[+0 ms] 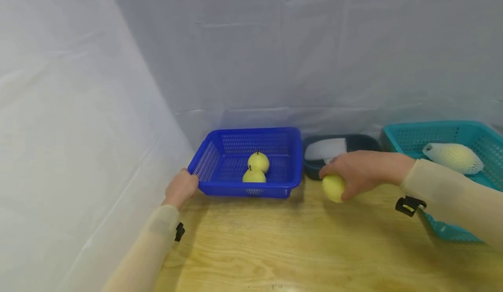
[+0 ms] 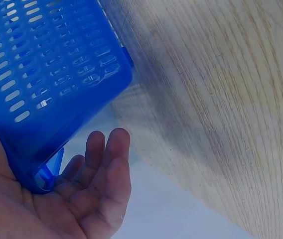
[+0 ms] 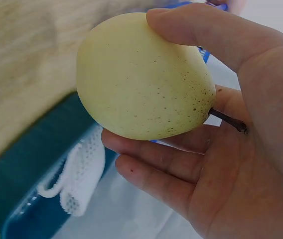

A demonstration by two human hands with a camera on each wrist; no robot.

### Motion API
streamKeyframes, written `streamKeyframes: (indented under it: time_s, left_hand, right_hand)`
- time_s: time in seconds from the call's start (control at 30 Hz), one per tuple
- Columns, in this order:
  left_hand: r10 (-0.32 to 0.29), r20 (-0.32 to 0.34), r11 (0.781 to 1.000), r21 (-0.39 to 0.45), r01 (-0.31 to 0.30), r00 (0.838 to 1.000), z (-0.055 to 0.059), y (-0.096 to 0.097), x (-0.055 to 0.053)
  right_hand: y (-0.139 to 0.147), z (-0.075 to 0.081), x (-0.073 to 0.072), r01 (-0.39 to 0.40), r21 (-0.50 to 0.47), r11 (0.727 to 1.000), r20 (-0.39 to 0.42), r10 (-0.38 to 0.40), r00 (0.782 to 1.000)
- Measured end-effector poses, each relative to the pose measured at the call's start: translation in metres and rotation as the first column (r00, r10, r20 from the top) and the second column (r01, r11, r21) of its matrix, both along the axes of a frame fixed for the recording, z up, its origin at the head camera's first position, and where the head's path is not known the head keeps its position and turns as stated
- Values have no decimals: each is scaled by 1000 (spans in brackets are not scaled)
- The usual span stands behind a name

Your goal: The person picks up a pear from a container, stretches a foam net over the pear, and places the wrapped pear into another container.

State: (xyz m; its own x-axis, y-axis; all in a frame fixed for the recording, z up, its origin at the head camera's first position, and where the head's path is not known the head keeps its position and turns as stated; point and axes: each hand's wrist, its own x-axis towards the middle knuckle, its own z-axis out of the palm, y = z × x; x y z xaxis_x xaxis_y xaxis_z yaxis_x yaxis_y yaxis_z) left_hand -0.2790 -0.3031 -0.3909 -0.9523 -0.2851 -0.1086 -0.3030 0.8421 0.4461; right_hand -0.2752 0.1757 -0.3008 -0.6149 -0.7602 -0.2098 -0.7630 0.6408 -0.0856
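A pale yellow pear (image 3: 141, 79) with a dark stem is held between the thumb and fingers of my right hand (image 1: 359, 172), above the table in front of the dark oval basket (image 1: 363, 141). My left hand (image 1: 181, 189) grips the front left corner of the blue basket (image 1: 239, 190). In the left wrist view, the corner's rim sits between the thumb side and the curled fingers (image 2: 114, 174). Two more yellow pears lie in the blue basket, a rear pear (image 1: 259, 162) and a front pear (image 1: 254, 176) partly hidden by the front wall.
White foam netting (image 1: 326, 149) lies in the dark basket. A teal basket (image 1: 408, 128) at the right holds a pear in a foam net (image 1: 456, 157); my right forearm partly covers that basket. White sheeting (image 1: 275, 56) hangs behind and at the left of the wooden table (image 1: 251, 239).
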Motion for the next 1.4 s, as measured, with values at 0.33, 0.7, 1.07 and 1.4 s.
streamKeyframes:
  time_s: [0.33,0.7,1.07,1.4]
  left_hand:
    - [-10,13,1000,1,10,1000,1,-1,-2]
    - [-6,8,1000,-22,7,1000,0,-1,-3]
    - [-5,-3,1000,-17,5,1000,3,1,-2]
    - [-5,-1,998,-70,5,1000,2,-2,0]
  right_hand:
    - [9,-23,12,12,7,1000,40,-13,999]
    - [16,-48,16,77,21,997,119,-79,990]
    - [11,-57,14,100,30,995,128,-103,986]
    - [12,-59,11,96,-13,995,151,-93,984]
